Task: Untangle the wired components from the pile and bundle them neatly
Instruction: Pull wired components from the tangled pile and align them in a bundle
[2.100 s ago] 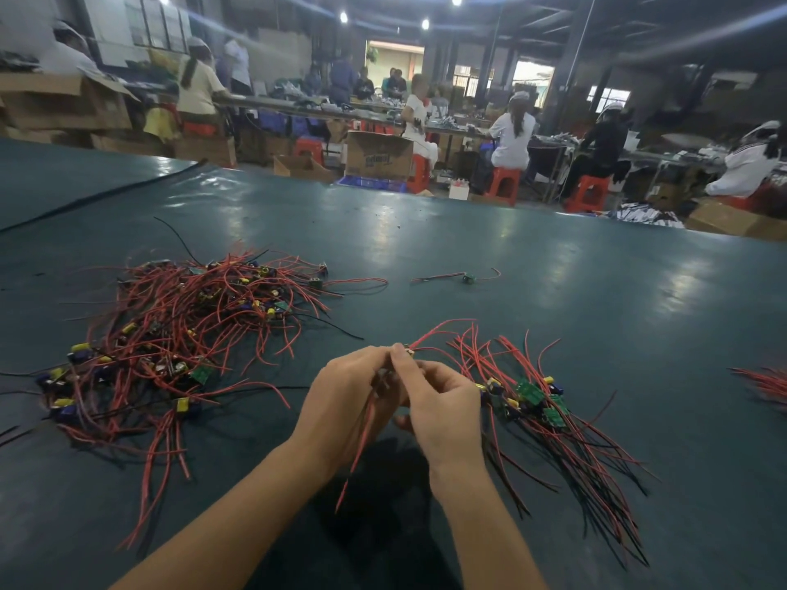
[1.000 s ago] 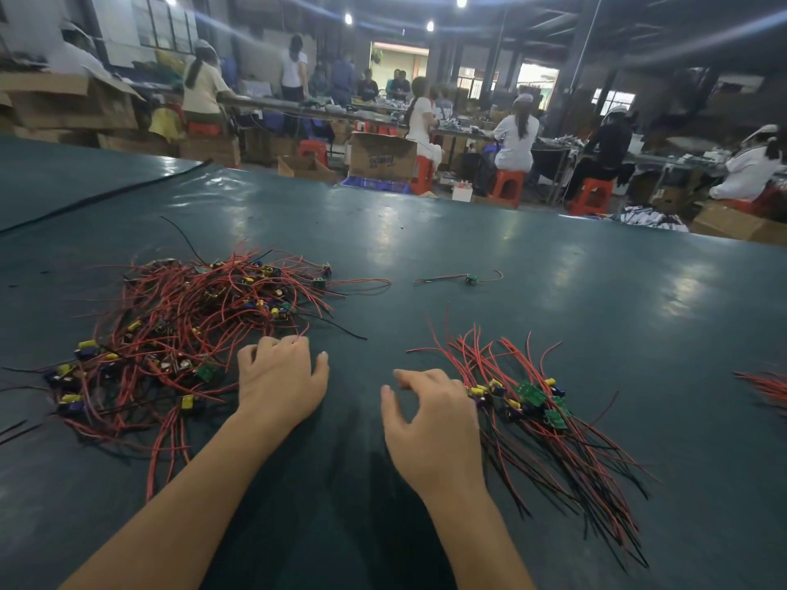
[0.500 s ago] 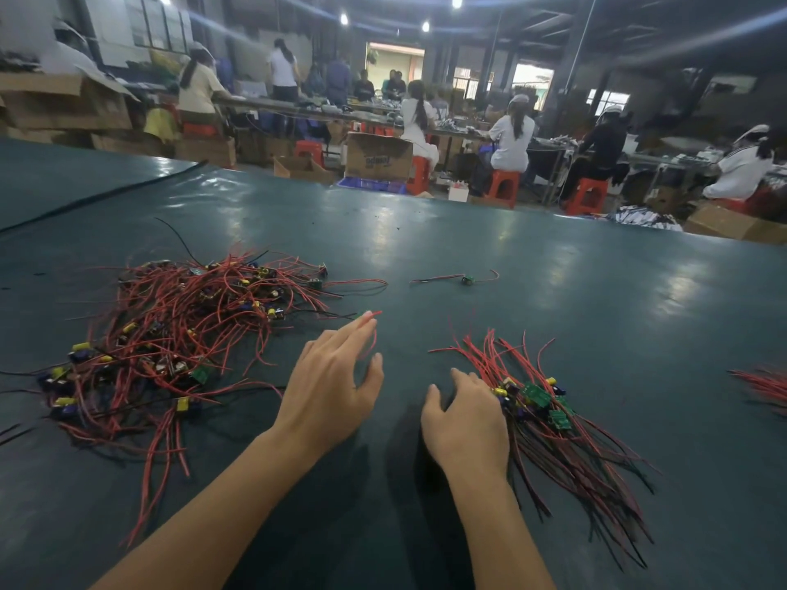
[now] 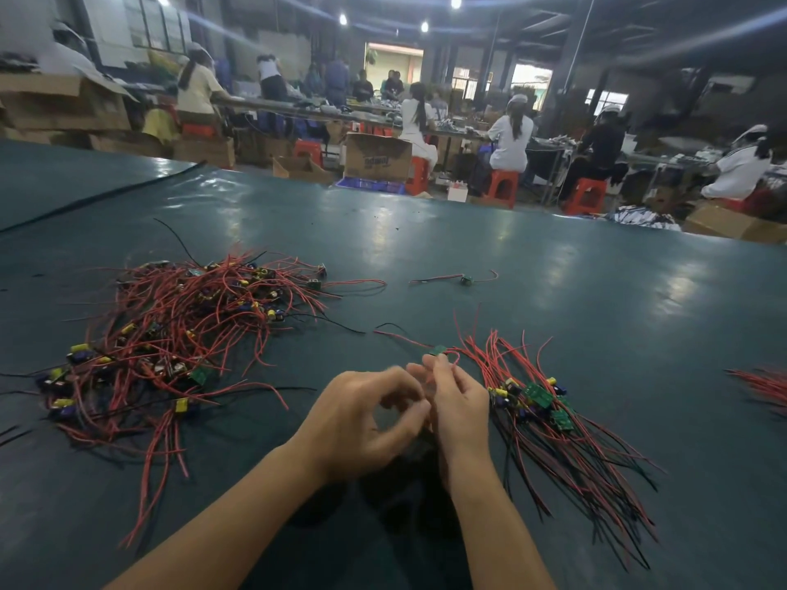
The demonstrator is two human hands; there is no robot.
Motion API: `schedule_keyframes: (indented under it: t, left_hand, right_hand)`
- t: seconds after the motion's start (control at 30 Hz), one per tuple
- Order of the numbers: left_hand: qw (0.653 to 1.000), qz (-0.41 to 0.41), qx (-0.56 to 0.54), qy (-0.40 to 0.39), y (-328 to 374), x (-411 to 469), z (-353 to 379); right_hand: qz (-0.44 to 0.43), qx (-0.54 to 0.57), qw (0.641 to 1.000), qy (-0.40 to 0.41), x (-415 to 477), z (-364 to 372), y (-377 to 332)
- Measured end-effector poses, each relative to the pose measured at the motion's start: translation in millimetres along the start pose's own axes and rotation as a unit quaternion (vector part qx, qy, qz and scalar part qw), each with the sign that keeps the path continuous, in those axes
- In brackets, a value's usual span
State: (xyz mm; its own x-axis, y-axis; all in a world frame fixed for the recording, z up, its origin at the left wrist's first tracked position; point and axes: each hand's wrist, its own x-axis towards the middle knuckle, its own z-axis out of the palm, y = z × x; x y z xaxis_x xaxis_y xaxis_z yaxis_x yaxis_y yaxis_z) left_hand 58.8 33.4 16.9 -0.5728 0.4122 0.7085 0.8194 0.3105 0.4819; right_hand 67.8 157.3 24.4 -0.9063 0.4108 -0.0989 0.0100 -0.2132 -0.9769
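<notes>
1. Two grips are meeting low over the desk (image 4: 575, 266). The right-hand grip (image 4: 462, 408) is pinching a wired component (image 4: 440, 350) by its red wire. Its small green board is sticking up just above the fingertips, and a red lead is trailing off to the left.
2. The left-hand grip (image 4: 362, 419) is curling its fingers towards its thumb, right against the right-hand fingers. Blur is hiding whether it is holding any wire, so I cannot tell.
3. Just right of the right-hand grip, the sorted bundle (image 4: 566, 423) is lying with its boards grouped together and its red and black wires fanning towards the near edge.
4. Well left of the left-hand grip, the tangled pile (image 4: 179, 330) is sprawling in red loops studded with yellow and blue parts.
5. Beyond both grips, a stray component (image 4: 466, 279) is lying alone.
6. Far right of the grips, more red wires (image 4: 762, 387) are showing at the picture's edge.
7. Past the desk, people are sitting on orange stools (image 4: 502, 187) among cardboard boxes (image 4: 377, 157).
</notes>
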Motion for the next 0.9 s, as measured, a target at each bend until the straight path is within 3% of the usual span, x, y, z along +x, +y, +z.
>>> schedule_keyframes:
  t: [0.1, 0.17, 0.27, 0.33, 0.37, 0.43, 0.6, 0.7, 0.77, 0.8, 0.9]
  left_hand:
    - [0.982, -0.123, -0.089, 0.113, -2, 4, -2]
    - [0.954, -0.238, -0.128, 0.129, -8, 9, -4]
    - [0.853, -0.416, -0.295, 0.115, -15, 16, -6]
    - [0.786, -0.464, -0.386, 0.133, -16, 19, -11]
    - [0.770, -0.466, -0.409, 0.150, -17, 21, -13]
    - [0.765, -0.451, -0.422, 0.182, -17, 22, -18]
    - [0.749, -0.399, -0.481, 0.219, -14, 24, -24]
    - [0.736, -0.373, -0.507, 0.250, -12, 25, -25]
    - [0.734, -0.362, -0.518, 0.251, -12, 24, -23]
    - [0.732, -0.358, -0.525, 0.247, -12, 24, -22]
    - [0.715, -0.364, -0.554, 0.224, -11, 23, -18]
  right_hand:
    - [-0.113, -0.106, 0.988, -0.001, -4, -2, 2]
    - [-0.231, -0.253, 0.939, -0.018, -10, -3, 6]
    - [-0.325, -0.413, 0.844, -0.109, -19, -2, 11]
    - [-0.343, -0.471, 0.801, -0.142, -24, -1, 10]
    - [-0.346, -0.475, 0.797, -0.140, -25, -2, 8]
    - [-0.343, -0.470, 0.807, -0.103, -24, -3, 5]
    - [-0.363, -0.443, 0.814, 0.093, -20, -8, 0]
    - [-0.416, -0.389, 0.810, 0.140, -20, -6, 0]
    - [-0.445, -0.335, 0.825, 0.096, -21, -5, 2]
    - [-0.422, -0.302, 0.854, 0.049, -22, -3, 2]
    - [-0.264, -0.209, 0.939, -0.070, -25, 6, 4]
